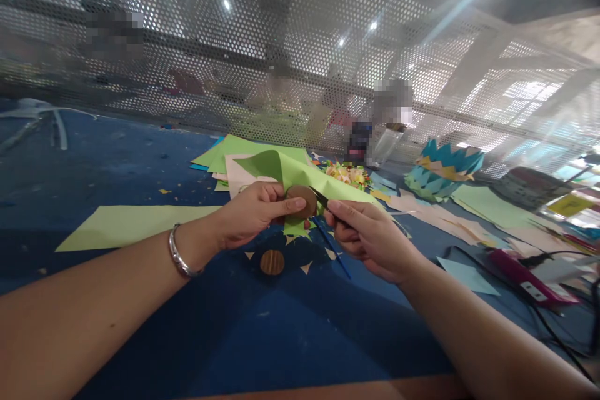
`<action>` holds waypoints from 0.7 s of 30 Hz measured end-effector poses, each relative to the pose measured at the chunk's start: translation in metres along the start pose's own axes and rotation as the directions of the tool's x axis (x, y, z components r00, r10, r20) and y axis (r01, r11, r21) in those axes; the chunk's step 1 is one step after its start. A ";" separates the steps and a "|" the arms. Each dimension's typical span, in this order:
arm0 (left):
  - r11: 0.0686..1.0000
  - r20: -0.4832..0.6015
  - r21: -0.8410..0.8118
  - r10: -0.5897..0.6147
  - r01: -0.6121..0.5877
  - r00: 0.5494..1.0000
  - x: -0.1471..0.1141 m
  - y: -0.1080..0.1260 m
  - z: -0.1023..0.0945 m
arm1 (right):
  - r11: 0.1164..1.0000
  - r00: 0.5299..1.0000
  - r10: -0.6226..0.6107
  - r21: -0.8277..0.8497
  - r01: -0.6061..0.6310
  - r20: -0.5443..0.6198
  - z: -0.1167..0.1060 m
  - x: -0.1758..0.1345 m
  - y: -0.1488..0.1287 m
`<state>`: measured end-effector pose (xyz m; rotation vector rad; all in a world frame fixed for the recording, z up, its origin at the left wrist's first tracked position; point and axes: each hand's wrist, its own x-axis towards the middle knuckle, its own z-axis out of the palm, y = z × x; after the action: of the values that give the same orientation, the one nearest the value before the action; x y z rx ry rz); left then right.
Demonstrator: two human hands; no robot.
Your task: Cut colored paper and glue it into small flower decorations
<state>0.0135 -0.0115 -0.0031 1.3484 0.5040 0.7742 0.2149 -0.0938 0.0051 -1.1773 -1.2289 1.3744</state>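
My left hand [255, 212] is closed on a round brown disc [301, 201], thumb across its face, holding it against a bent sheet of light green paper [309, 175]. A small dark tool with a narrow pointed end [319, 197] is pinched in my right hand [360, 230]. Its tip meets the disc's right upper edge; whether it is a knife or scissors I cannot tell. Below the hands, a second round disc [272, 262] with wood-like stripes lies on the blue table [225, 331]. A thin blue stick [335, 253] lies beside my right hand.
Light green strip [135, 225] and stacked coloured paper [215, 153] lie left and behind. Paper scraps [306, 267] surround the striped disc. At right are a teal paper crown [443, 165], a pink power strip [527, 278] and cables. A perforated metal screen [262, 31] stands behind.
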 end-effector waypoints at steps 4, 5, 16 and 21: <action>1.000 0.031 -0.002 -0.024 0.024 0.999 0.001 -0.002 -0.002 | 0.999 1.000 -0.020 -0.031 0.019 -0.012 0.001 -0.001 0.000; 1.000 0.032 -0.011 -0.028 0.028 0.999 0.001 -0.002 -0.001 | 0.999 1.000 -0.024 -0.039 0.023 -0.013 0.001 -0.001 0.000; 0.991 0.028 -0.127 -0.029 0.032 0.999 -0.002 0.000 0.008 | 0.995 0.997 -0.070 -0.075 0.067 -0.039 0.002 0.002 0.000; 0.983 0.048 -0.181 -0.006 0.014 0.999 -0.002 -0.003 0.013 | 0.993 0.996 -0.087 -0.086 0.085 -0.023 0.000 0.002 -0.001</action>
<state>0.0222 -0.0222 -0.0042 1.1912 0.3933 0.7599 0.2143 -0.0919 0.0062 -1.1830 -1.3150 1.2502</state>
